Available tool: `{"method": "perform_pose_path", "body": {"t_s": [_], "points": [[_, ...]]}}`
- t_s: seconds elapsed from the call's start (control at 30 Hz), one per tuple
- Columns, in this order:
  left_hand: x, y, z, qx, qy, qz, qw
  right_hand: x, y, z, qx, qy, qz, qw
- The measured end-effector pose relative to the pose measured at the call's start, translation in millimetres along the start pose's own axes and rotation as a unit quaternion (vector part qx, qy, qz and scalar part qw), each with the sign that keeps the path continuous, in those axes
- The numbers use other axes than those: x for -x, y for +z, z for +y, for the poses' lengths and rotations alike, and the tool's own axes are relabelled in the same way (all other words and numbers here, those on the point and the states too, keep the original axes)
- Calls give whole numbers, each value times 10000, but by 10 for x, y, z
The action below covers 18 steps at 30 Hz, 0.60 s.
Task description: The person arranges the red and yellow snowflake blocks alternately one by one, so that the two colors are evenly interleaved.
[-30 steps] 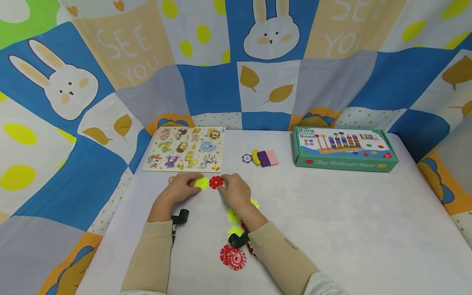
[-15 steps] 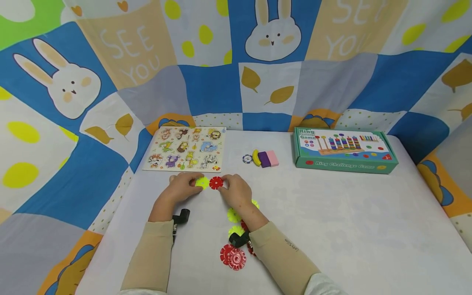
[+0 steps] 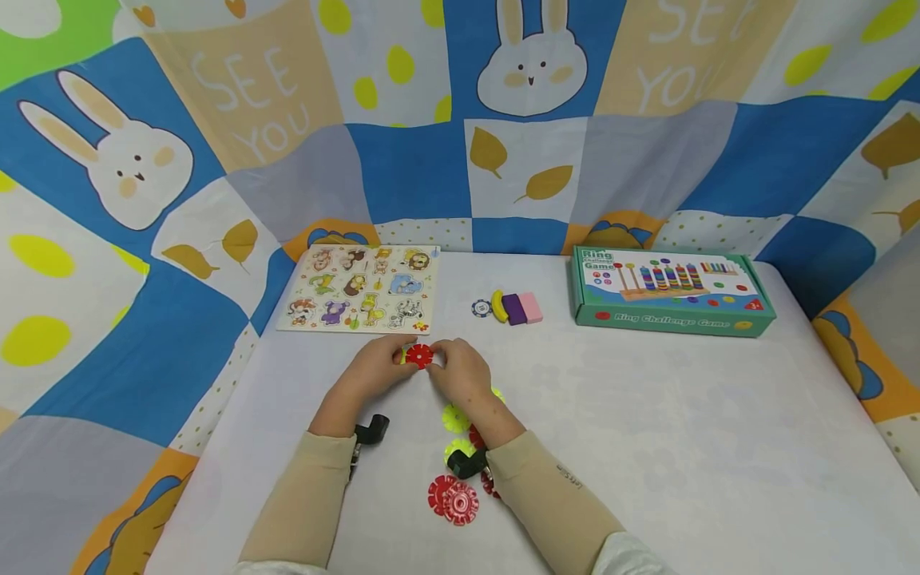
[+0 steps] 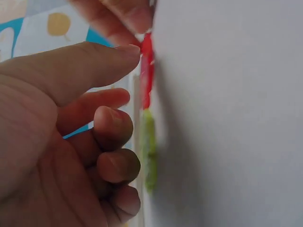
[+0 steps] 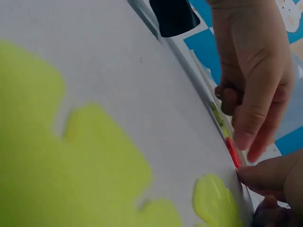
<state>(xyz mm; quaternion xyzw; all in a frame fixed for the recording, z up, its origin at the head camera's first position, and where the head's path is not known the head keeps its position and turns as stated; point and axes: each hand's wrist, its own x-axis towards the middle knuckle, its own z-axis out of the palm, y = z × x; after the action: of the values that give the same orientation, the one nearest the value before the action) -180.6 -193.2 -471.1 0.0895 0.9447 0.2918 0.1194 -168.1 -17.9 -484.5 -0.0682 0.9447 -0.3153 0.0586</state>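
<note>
Red disc, small and notched like a flower, at both hands over the white counter, just in front of an animal puzzle board. A yellow-green disc meets its edge (whether their notches are locked is too small to tell). The right hand has its grip closed, thumb and finger pinching the red rim. The left hand curls close about the pair, its grip narrow; whether it holds firmly cannot be told. If the notches merely touch, a twist could part them. Crowded fingertips could knock the rim loose. The black wrist camera, over loose discs, could drag them.
</note>
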Motion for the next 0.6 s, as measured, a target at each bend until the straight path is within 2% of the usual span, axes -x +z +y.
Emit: {"method": "perform_pose_path", "body": {"t_s": [0.2, 0.5, 0.6], "points": [[3, 93, 15, -178, 93, -30, 9998, 4, -149, 43, -278, -348, -413, 9982], [1, 66, -5, -64, -44, -104, 9999, 48, -644, 177, -1110, -943, -850, 9857], [-2, 56, -31, -24, -134, -133, 9998, 96, -772, 237, -1262, -961, -1065, 9816]]}}
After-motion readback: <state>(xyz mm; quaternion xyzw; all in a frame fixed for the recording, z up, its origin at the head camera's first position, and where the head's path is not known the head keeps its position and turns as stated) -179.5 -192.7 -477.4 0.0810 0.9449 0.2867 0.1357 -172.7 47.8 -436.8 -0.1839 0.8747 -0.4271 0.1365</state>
